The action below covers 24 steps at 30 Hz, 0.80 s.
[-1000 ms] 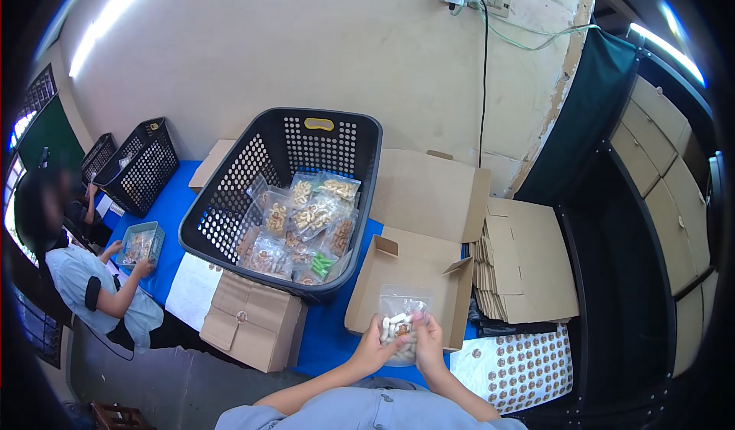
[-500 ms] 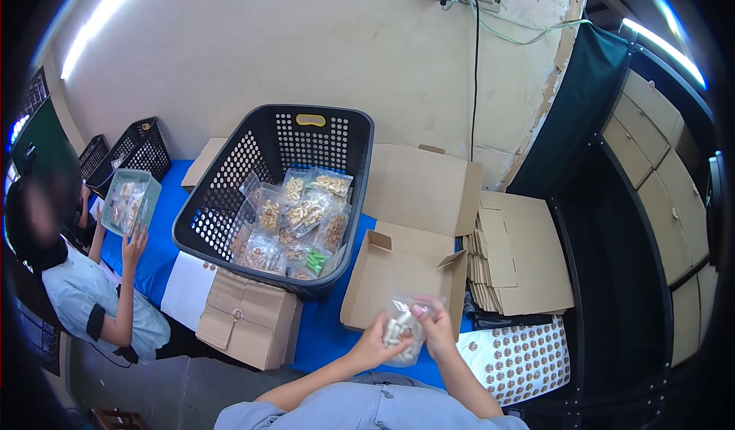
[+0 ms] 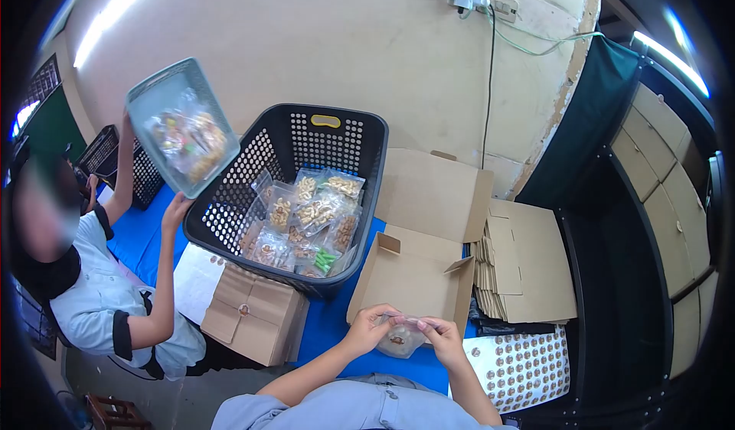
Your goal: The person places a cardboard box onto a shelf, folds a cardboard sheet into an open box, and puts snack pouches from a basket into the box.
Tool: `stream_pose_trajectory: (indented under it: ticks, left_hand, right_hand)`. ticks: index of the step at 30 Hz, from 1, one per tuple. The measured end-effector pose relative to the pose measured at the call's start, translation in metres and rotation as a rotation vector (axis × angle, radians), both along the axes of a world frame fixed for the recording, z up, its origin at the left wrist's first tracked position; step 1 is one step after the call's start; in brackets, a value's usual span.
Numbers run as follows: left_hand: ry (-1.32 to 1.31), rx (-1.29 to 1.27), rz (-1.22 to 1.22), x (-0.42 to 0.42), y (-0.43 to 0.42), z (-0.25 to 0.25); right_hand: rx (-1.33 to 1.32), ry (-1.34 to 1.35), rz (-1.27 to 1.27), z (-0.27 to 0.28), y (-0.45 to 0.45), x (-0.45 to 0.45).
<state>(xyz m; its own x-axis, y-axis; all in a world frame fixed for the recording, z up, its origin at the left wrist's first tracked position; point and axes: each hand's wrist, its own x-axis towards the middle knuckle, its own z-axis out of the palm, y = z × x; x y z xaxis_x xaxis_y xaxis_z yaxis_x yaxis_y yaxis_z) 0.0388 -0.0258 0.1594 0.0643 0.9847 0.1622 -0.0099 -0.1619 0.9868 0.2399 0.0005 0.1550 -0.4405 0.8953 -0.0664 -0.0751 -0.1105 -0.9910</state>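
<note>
My left hand and my right hand pinch the top edge of a clear plastic bag, one at each side. The bag hangs between them with a round sticker on its front; its contents are hard to make out at this angle. Just beyond my hands lies an open cardboard box, its lid raised toward the wall. Left of the box a large black basket holds several clear bags of nuts and other pieces, one with green contents.
At the left, a co-worker holds up a light-green tray of bags beside the black basket. A closed carton stands below the basket. Flattened cardboard and a sticker sheet lie right. Dark shelving stands beyond.
My hands have moved to the bag's top edge, and the bag has tipped and now hangs from it. The co-worker has raised the green tray up and right, to the black basket's side.
</note>
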Motion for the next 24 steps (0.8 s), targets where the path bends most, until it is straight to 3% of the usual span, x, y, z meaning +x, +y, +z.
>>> stream_pose_trajectory:
  ticks: [9,11,13,15,21,23,24]
  left_hand:
    - [-0.183,-0.176,-0.131,-0.014,0.000,-0.008]
    - [-0.134,-0.091,0.017,-0.011,0.002,-0.013]
    - [-0.087,-0.008,0.165,-0.012,0.001,-0.013]
    - [0.060,0.015,-0.060,-0.013,-0.005,-0.008]
    - [0.096,0.180,0.060,0.016,-0.015,-0.008]
    - [-0.076,-0.109,-0.032,0.009,-0.012,-0.009]
    - [-0.076,-0.111,-0.032,0.009,-0.012,-0.008]
  right_hand:
    - [0.044,-0.065,0.057,0.019,-0.002,0.004]
    - [0.061,-0.043,0.018,0.023,0.000,-0.003]
    - [0.233,-0.135,-0.195,0.026,0.002,-0.007]
    - [0.350,-0.202,-0.146,0.026,-0.001,-0.013]
    - [0.645,-0.402,-0.004,0.028,-0.008,-0.033]
    - [0.553,-0.369,-0.377,0.039,-0.014,-0.043]
    - [0.551,-0.370,-0.377,0.038,-0.013,-0.043]
